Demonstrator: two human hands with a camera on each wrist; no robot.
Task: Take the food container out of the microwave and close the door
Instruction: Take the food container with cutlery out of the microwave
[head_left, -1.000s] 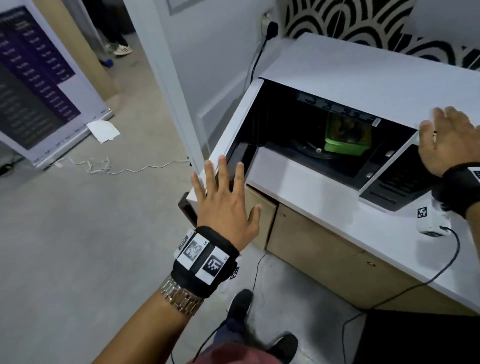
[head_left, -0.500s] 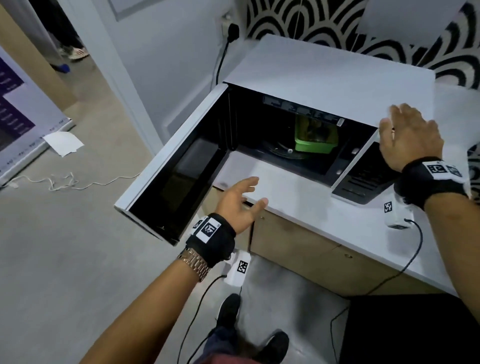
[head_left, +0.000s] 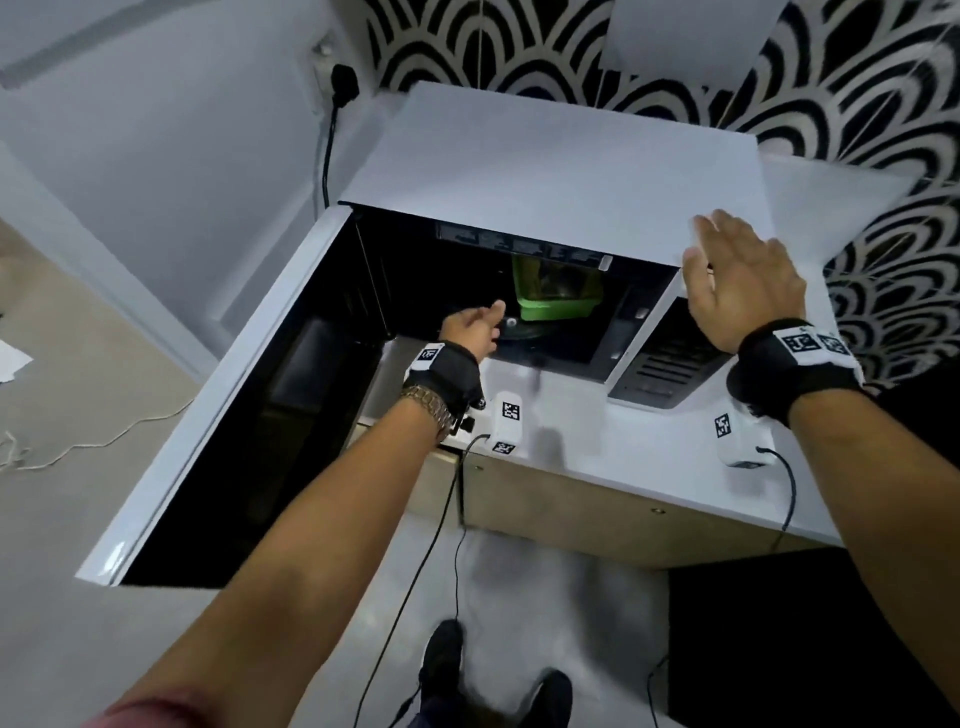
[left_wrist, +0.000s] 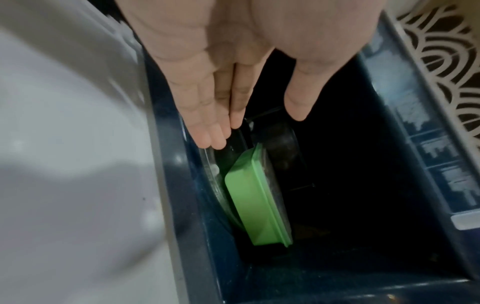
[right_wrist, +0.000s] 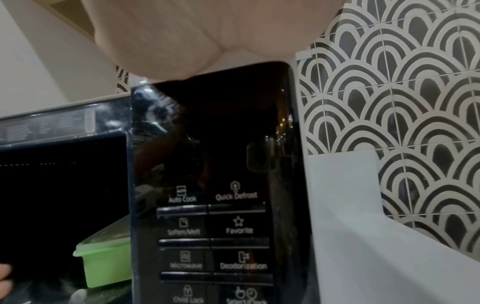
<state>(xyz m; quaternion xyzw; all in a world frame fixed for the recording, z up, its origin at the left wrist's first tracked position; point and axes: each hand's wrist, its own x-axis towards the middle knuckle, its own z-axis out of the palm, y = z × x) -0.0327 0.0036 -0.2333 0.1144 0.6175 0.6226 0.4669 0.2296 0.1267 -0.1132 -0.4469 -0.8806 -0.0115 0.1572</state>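
A green food container (head_left: 557, 293) (left_wrist: 255, 197) (right_wrist: 103, 261) with a clear lid sits on the glass turntable inside the white microwave (head_left: 545, 171). The microwave door (head_left: 249, 405) stands swung wide to the left. My left hand (head_left: 475, 330) (left_wrist: 249, 107) is at the mouth of the cavity, fingers straight, a short way from the container and holding nothing. My right hand (head_left: 737, 280) lies flat on the microwave's top right front corner, above the black control panel (head_left: 670, 353) (right_wrist: 215, 205).
The microwave stands on a white counter (head_left: 597, 447) over wooden cabinets. Two small white tagged boxes (head_left: 506, 423) with cables lie on the counter's front edge. A plug and cord (head_left: 343, 85) run down the wall behind. My feet (head_left: 441, 670) are on the grey floor below.
My left hand has left the door's edge and moved right and forward into the cavity opening toward the container. The door has swung fully open. The right hand has stayed on the top.
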